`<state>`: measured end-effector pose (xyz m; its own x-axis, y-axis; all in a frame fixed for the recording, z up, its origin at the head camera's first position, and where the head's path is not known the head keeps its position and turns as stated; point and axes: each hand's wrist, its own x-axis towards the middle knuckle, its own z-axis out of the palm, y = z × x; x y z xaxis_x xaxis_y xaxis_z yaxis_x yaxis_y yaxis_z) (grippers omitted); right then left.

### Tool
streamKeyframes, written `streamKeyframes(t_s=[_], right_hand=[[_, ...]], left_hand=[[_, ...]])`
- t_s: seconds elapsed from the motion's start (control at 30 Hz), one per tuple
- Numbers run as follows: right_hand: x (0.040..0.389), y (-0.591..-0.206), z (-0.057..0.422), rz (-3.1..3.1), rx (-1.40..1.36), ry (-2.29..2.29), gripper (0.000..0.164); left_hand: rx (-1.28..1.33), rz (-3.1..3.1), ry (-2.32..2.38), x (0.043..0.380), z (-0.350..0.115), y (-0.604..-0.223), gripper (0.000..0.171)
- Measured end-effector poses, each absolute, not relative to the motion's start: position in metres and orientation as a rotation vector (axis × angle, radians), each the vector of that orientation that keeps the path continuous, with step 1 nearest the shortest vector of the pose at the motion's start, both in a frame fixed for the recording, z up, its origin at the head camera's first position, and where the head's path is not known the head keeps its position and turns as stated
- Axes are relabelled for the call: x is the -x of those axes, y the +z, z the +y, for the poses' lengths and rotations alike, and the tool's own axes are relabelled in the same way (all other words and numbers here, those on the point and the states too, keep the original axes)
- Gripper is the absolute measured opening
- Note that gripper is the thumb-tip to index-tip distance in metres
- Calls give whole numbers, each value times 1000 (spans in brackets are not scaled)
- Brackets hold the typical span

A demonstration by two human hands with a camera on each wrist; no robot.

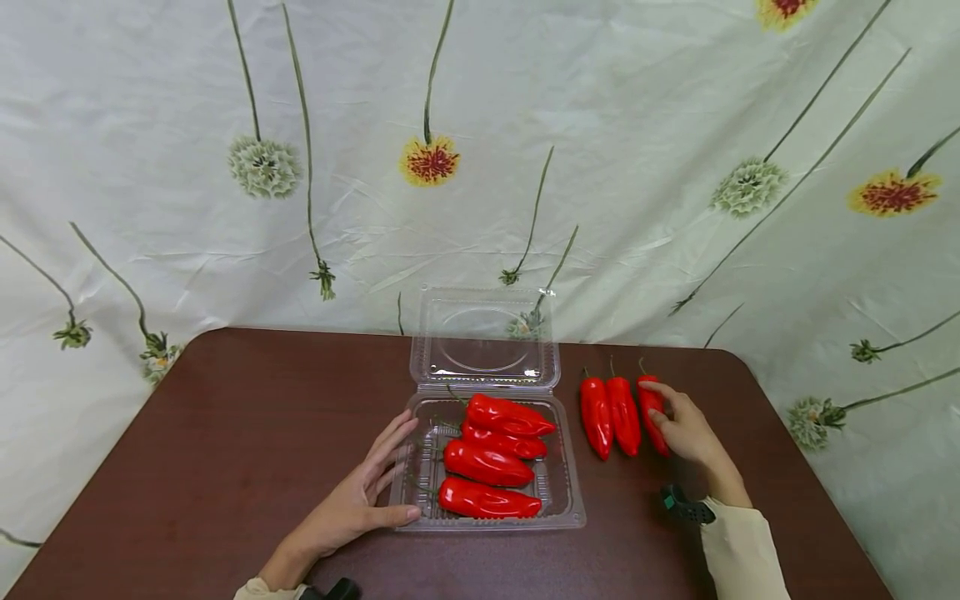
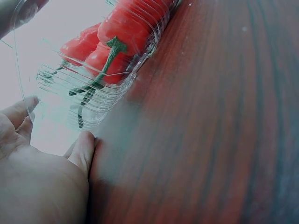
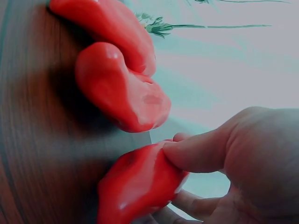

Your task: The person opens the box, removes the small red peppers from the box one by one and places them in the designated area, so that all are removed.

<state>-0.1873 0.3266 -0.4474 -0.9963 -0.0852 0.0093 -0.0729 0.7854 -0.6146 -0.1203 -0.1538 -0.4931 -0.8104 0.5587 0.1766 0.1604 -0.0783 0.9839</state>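
Note:
A clear hinged plastic container [image 1: 510, 525] holds several red peppers [image 1: 487, 463] with green stems, lying crosswise in its base. Its lid [image 1: 483, 367] stands raised at the back. Along the container's left side rests my left hand [image 1: 360, 492], fingers extended and thumb at the near-left corner. In the left wrist view, pepper stems show through the ribbed wall. To the right, my right hand [image 1: 693, 433] pinches the rightmost of three loose red peppers [image 3: 135, 186] between thumb and fingers. Two other peppers [image 1: 596, 417] lie just left of it.
Everything stands on a dark brown wooden table [image 1: 247, 417] with rounded far corners. Behind it hangs a pale cloth [image 1: 600, 108] printed with flowers. The raised lid reaches near the table's far edge.

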Motion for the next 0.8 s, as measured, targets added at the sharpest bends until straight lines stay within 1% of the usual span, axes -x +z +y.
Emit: streamKeyframes(t_s=[0.13,0.53,0.8], right_hand=[[188,-448,327,2951,145,-1023,45],[187,-448,326,2904,29,-1048,44],[188,-447,324,2886,24,-1051,50]], left_hand=[[-763,1915,1960,120,-154,-493,97],[-774,1919,1964,120,-154,-494,97],[-780,1924,1965,120,-154,-494,97]])
